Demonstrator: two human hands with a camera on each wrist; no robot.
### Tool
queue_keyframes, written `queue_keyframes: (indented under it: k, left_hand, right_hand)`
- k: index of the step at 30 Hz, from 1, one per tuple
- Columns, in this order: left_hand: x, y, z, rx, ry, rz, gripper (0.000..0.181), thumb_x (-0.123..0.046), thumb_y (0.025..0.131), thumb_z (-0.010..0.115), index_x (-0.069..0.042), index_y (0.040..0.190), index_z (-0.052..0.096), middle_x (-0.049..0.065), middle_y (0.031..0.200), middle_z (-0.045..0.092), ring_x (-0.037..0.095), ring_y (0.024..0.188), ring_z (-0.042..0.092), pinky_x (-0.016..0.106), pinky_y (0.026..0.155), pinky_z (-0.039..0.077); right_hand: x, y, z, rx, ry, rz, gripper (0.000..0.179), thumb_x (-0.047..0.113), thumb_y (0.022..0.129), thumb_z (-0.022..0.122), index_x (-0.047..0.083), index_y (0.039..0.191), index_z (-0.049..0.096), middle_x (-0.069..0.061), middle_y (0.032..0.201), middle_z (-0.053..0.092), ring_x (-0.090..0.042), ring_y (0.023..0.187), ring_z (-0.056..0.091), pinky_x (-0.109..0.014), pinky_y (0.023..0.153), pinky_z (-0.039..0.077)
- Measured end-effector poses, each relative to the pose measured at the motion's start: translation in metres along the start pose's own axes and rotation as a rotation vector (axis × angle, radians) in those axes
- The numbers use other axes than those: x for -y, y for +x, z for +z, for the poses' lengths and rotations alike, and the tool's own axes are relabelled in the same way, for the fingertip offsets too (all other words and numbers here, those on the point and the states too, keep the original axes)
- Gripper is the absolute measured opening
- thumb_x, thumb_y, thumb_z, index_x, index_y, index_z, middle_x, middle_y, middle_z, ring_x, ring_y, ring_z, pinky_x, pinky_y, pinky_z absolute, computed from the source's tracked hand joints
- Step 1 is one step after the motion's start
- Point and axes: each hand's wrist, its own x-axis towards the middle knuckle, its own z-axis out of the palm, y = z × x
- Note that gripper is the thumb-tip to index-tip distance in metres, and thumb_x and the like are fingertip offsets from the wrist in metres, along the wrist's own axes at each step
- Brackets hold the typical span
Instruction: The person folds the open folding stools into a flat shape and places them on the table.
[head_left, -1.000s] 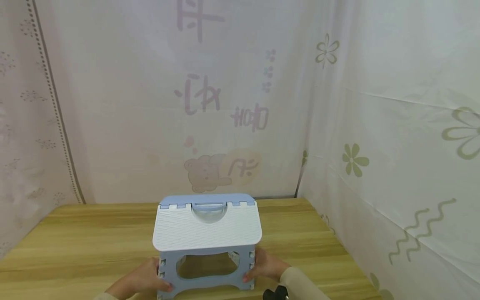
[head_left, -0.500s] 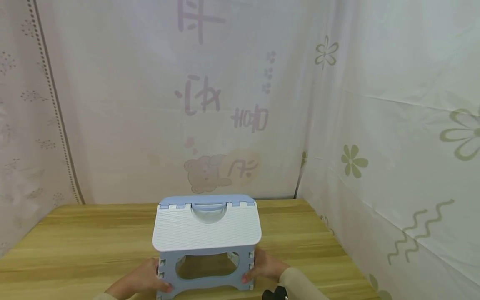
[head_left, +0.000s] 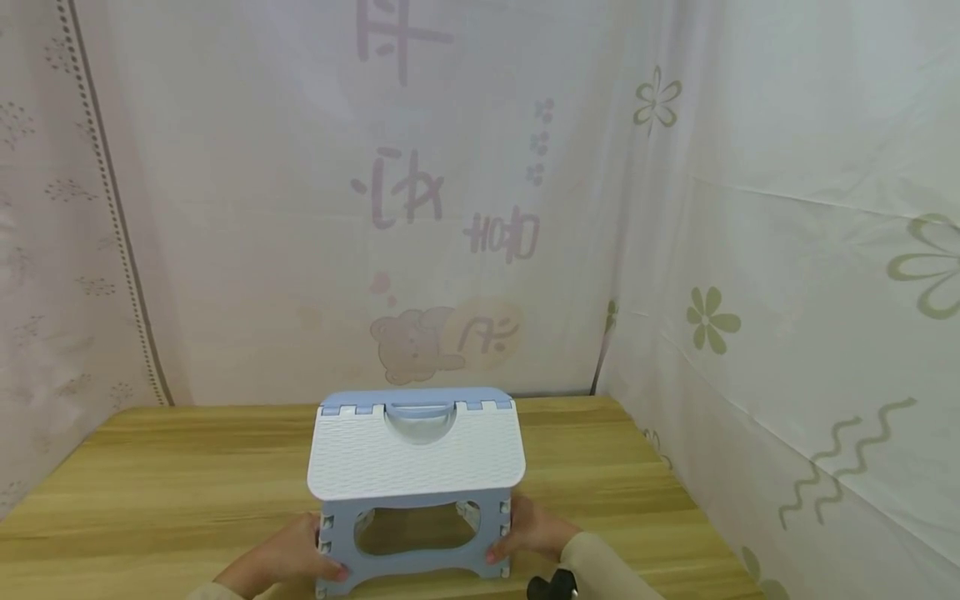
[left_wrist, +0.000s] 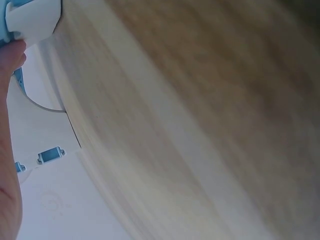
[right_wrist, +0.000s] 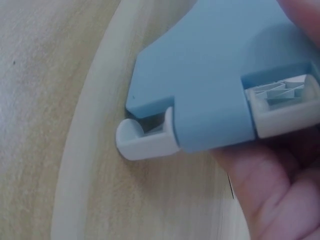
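Observation:
A folding step stool (head_left: 416, 462), with a white woven-textured top and pale blue legs, stands unfolded near the table's front. A blue carry handle (head_left: 420, 412) shows in the top's cutout. My left hand (head_left: 288, 554) grips the lower left side, thumb on the front leg panel. On the opposite side, my right hand (head_left: 534, 531) holds the leg with its thumb in front and fingers behind. Close up in the right wrist view are the blue leg panel (right_wrist: 210, 80) and curled fingers (right_wrist: 272, 187). The left wrist view catches only part of the left hand and white stool parts.
The wood-grain table (head_left: 187, 475) extends to both sides of the stool. Behind it hangs a pale printed curtain (head_left: 262, 208), and another flowered curtain (head_left: 787, 275) borders the right. A small black object (head_left: 551, 586) sits by the right sleeve.

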Motion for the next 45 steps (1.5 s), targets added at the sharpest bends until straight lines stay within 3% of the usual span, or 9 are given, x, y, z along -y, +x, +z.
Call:
queue_keyframes:
  k: [15, 21, 34, 45]
  left_hand:
    - [-0.0035, -0.0008, 0.0001, 0.033, -0.038, -0.034, 0.047, -0.002, 0.069, 0.074, 0.019, 0.106, 0.055, 0.019, 0.097, 0.068, 0.01, 0.081, 0.064, 0.024, 0.071, 0.05]
    - [-0.0046, -0.0021, 0.0014, 0.026, -0.047, -0.076, 0.047, -0.002, 0.07, 0.074, 0.018, 0.108, 0.055, 0.018, 0.098, 0.067, 0.015, 0.083, 0.063, 0.025, 0.07, 0.05]
    - [-0.0042, -0.001, 0.0001, 0.031, -0.031, -0.073, 0.05, -0.004, 0.07, 0.075, 0.018, 0.109, 0.054, 0.019, 0.101, 0.066, 0.013, 0.085, 0.062, 0.025, 0.071, 0.049]
    - [-0.0028, -0.002, -0.0014, 0.02, 0.005, -0.118, 0.051, -0.006, 0.071, 0.075, 0.014, 0.113, 0.056, 0.016, 0.103, 0.067, 0.022, 0.088, 0.062, 0.027, 0.072, 0.049]
  right_hand:
    - [-0.0017, -0.0001, -0.0009, 0.025, 0.028, -0.024, 0.08, -0.006, 0.066, 0.08, -0.005, 0.136, 0.04, -0.017, 0.13, 0.056, -0.034, 0.119, 0.05, -0.052, 0.101, 0.036]
    - [-0.0046, -0.0005, -0.0005, 0.012, 0.022, -0.025, 0.078, -0.006, 0.065, 0.079, -0.007, 0.133, 0.043, -0.016, 0.125, 0.059, -0.032, 0.115, 0.053, -0.05, 0.1, 0.038]
    - [-0.0039, 0.0, -0.0007, -0.001, 0.018, -0.009, 0.078, -0.006, 0.064, 0.08, -0.007, 0.133, 0.042, -0.014, 0.124, 0.059, -0.032, 0.114, 0.053, -0.051, 0.1, 0.038]
    - [-0.0023, -0.0014, -0.0016, 0.02, 0.02, -0.004, 0.074, -0.002, 0.065, 0.08, -0.01, 0.131, 0.047, -0.018, 0.123, 0.06, -0.029, 0.113, 0.054, -0.049, 0.101, 0.037]
